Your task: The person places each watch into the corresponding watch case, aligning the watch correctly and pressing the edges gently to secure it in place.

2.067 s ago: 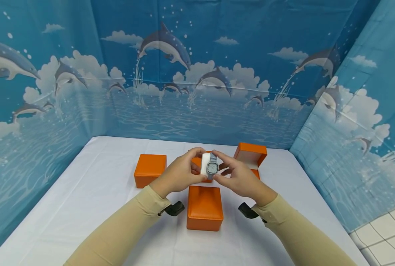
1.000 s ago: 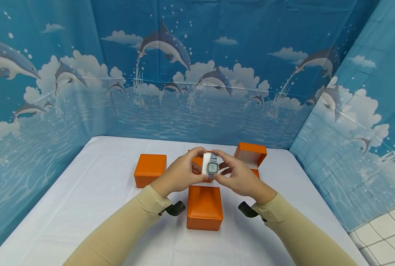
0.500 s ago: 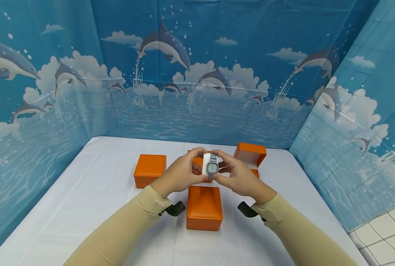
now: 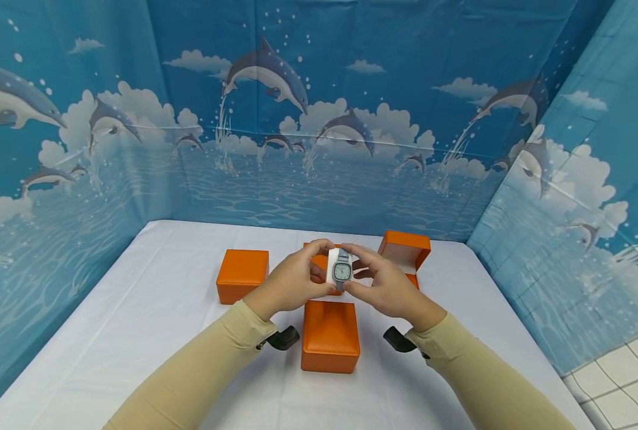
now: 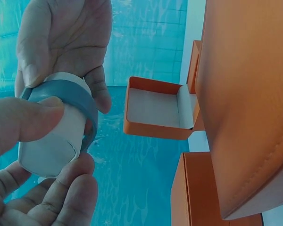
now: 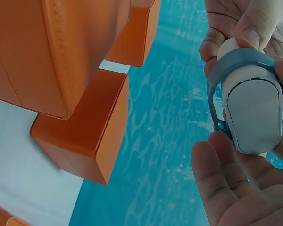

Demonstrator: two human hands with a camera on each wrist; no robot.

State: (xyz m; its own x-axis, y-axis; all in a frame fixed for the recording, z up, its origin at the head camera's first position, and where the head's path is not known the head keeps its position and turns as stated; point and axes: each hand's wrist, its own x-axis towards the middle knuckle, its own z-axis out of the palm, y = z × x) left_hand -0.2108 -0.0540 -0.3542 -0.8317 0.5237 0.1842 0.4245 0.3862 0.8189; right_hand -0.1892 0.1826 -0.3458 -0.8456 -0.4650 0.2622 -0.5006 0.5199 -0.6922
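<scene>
Above the white table, both hands hold a grey-strapped wristwatch [image 4: 342, 272] wrapped round a white watch cushion [image 4: 332, 266]. My left hand [image 4: 289, 280] grips the cushion's left end between thumb and fingers. From the other side, my right hand [image 4: 385, 283] pinches the watch, with the index finger at the strap's upper part and the thumb low. The dial faces the head camera. In the left wrist view the strap [image 5: 61, 92] loops round the cushion. The cushion's flat white end [image 6: 254, 115] shows in the right wrist view.
A closed orange box [image 4: 330, 334] sits just in front of the hands, another closed one [image 4: 242, 272] to the left. A third orange box [image 4: 319, 263] is partly hidden behind the hands. At the back right an orange box [image 4: 407, 242] stands with its lid raised.
Both hands keep their hold and stay almost in place. The watch and cushion have shifted and turned very slightly. The boxes have not moved.
</scene>
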